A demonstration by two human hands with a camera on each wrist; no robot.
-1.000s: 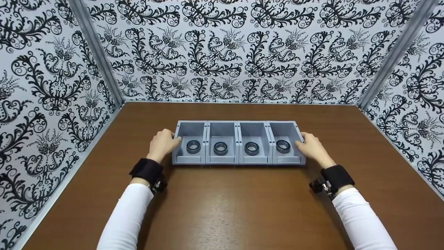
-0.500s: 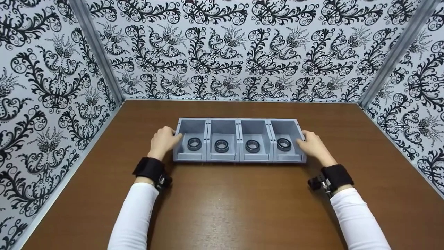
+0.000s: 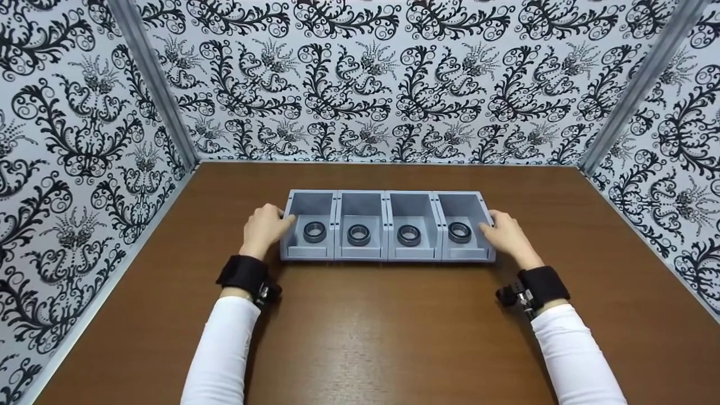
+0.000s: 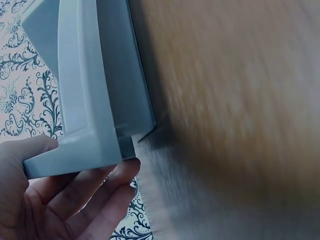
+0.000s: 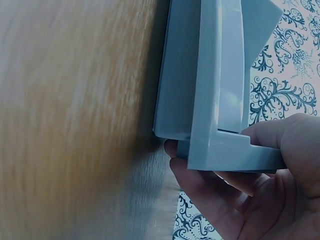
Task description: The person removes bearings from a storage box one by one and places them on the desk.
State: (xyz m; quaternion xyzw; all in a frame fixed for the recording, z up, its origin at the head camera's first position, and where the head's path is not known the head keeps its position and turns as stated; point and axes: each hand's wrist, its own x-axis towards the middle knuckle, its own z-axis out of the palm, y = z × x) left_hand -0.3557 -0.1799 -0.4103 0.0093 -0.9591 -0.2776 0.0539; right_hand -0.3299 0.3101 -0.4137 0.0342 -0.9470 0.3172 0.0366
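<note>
A row of several grey plastic storage bins (image 3: 360,254), joined side by side, spans the space between both hands. Each bin holds one ball bearing with dark sides, such as the leftmost bearing (image 3: 314,240) and the rightmost bearing (image 3: 459,241). At the row's left end my left hand (image 3: 264,229) grips the side wall, thumb over the rim. The left wrist view shows its fingers (image 4: 107,195) curled beneath the bin's edge. My right hand (image 3: 506,236) grips the opposite end likewise, thumb at the rim and fingers (image 5: 210,200) below the edge in the right wrist view.
The bins are over a brown wooden table (image 3: 360,326). Patterned black-and-white panels (image 3: 360,84) enclose the back and sides, with grey metal posts (image 3: 154,84) at the corners. Each wrist wears a black strap (image 3: 243,273) with a small camera.
The row of bins has shifted slightly away toward the back panel with both hands gripping it. The left forearm has swung a little to the right. The bearings stay in their bins.
</note>
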